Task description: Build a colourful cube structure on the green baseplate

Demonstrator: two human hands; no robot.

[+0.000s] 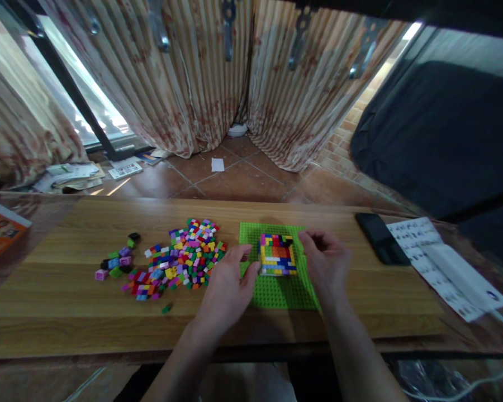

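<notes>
A square block of multicoloured toy bricks point(278, 255) stands on a green studded baseplate point(272, 300). Yellow, white, orange, red and blue bricks show on its top, with black ones near the far right corner. At its left side is my left hand point(230, 282), thumb and forefinger apart and nothing between them. My right hand point(329, 262) hovers over the baseplate's right edge, beside the block. Its fingers are curled and pinched together; whatever they hold, if anything, is too small or hidden to make out.
Loose coloured bricks point(193, 251) lie heaped left of the baseplate, with larger bricks point(119, 259) further left. On the right are a black phone point(381, 238), a printed sheet point(436, 273) and a white device point(465, 276) with a cable. The wooden table point(88, 329) ends close to my body.
</notes>
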